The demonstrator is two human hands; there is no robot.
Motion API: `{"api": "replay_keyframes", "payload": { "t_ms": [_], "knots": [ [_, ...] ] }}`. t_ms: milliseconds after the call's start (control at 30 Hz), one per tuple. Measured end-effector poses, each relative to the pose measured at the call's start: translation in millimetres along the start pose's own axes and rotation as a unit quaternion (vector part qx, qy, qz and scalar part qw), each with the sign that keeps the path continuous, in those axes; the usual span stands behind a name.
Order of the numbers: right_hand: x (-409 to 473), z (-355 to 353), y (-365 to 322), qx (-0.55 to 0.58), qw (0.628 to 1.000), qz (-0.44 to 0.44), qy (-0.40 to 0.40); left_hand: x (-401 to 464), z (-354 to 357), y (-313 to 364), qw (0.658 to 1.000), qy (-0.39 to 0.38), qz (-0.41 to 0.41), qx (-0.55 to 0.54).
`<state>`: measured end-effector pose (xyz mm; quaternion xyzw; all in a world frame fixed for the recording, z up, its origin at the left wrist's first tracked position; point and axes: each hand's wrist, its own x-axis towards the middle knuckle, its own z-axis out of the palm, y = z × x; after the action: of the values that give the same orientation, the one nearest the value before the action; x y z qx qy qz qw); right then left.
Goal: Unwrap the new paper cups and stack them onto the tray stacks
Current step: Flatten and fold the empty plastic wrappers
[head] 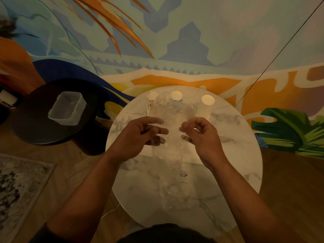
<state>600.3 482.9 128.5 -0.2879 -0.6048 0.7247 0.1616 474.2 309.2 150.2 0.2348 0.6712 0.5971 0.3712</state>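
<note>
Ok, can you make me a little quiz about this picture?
1. True or false: both hands hold the clear wrapper.
2. How many cup stacks stand at the far edge of the marble table? A) one B) three C) five
3. What sits on the dark table?

Key: 1. True: the left hand and right hand both pinch it. 2. B: left stack, middle stack, right stack. 3. A clear plastic box.

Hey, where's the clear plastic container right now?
In the head view the clear plastic container sits on the dark round side table, left of the marble table and well left of the left hand.
</note>
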Motion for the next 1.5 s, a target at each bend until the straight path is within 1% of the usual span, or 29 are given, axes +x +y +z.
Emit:
{"api": "replay_keyframes", "payload": {
  "t_ms": [67, 100, 133, 167, 233, 300, 367, 500, 600, 667, 733, 800, 833, 933, 1000, 1133, 1267, 1433, 1500],
  "knots": [
    [-3.0, -1.4, 1.5, -0.014, 0.993, 0.07, -0.096, 2.2, 0.2, -0.2, 1.0, 0.019, 0.002, -0.014],
    [-5.4, -2.5, 3.0, -0.032, 0.987, 0.084, -0.132, 3.3, 0.3, -0.4, 0.999, 0.028, -0.003, -0.029],
    [-7.4, -3.4, 3.7, -0.05, 0.986, 0.081, -0.14, 4.3, 0.7, -1.3, 0.999, 0.032, -0.011, -0.043],
    [-8.1, -4.0, 4.3, -0.056, 0.988, 0.072, -0.128, 5.1, 0.8, -2.8, 0.999, 0.028, -0.021, -0.042],
    [-7.6, -4.9, 5.9, -0.038, 0.993, 0.072, -0.089, 4.0, 3.6, -8.4, 0.999, -0.001, -0.042, 0.009],
    [-6.4, -4.1, 4.7, -0.025, 0.994, 0.08, -0.077, 2.2, 9.1, -16.4, 0.997, -0.019, -0.06, 0.046],
    [-5.7, -3.6, 4.4, -0.028, 0.994, 0.078, -0.077, 1.9, 12.7, -21.6, 0.997, -0.002, -0.069, 0.042],
    [-3.4, -10.2, 4.0, -0.035, 0.994, 0.073, -0.068, 5.1, 8.5, -23.3, 0.997, 0.017, -0.078, -0.004],
    [-0.8, -14.3, 3.7, -0.001, 0.994, 0.095, -0.061, 6.7, 6.1, -23.5, 0.996, 0.017, -0.084, -0.013],
    [0.8, -16.3, 4.6, 0.029, 0.991, 0.109, -0.074, 7.1, 7.3, -24.4, 0.997, 0.027, -0.076, -0.014],
    [0.5, -18.1, 6.3, 0.045, 0.984, 0.133, -0.113, 6.6, 8.3, -25.0, 0.997, 0.044, -0.065, -0.016],
    [-1.3, -19.2, 10.3, 0.035, 0.977, 0.148, -0.148, 6.6, 8.1, -26.7, 0.997, 0.042, -0.055, -0.018],
    [-2.1, -18.8, 12.2, 0.026, 0.977, 0.148, -0.152, 6.3, 8.1, -27.3, 0.998, 0.033, -0.055, -0.017],
    [-2.7, -16.3, 16.2, 0.015, 0.982, 0.133, -0.132, 5.0, 9.5, -27.5, 0.997, 0.005, -0.072, -0.017],
    [-3.1, -15.3, 14.6, 0.02, 0.985, 0.127, -0.119, 5.4, 9.1, -26.4, 0.996, 0.008, -0.087, -0.033],
    [-2.1, -18.4, 13.1, 0.02, 0.984, 0.123, -0.131, 7.7, 3.2, -23.6, 0.989, 0.025, -0.111, -0.09],
    [2.2, -24.0, 14.1, 0.045, 0.982, 0.115, -0.14, 8.6, -0.1, -22.1, 0.981, 0.019, -0.121, -0.148],
    [6.0, -24.0, 20.5, 0.046, 0.983, 0.1, -0.145, 13.0, -0.6, -23.9, 0.988, 0.022, -0.115, -0.105],
    [7.3, -22.7, 22.1, 0.048, 0.983, 0.106, -0.145, 14.4, -1.1, -23.2, 0.991, 0.024, -0.11, -0.073]
  ]
}}
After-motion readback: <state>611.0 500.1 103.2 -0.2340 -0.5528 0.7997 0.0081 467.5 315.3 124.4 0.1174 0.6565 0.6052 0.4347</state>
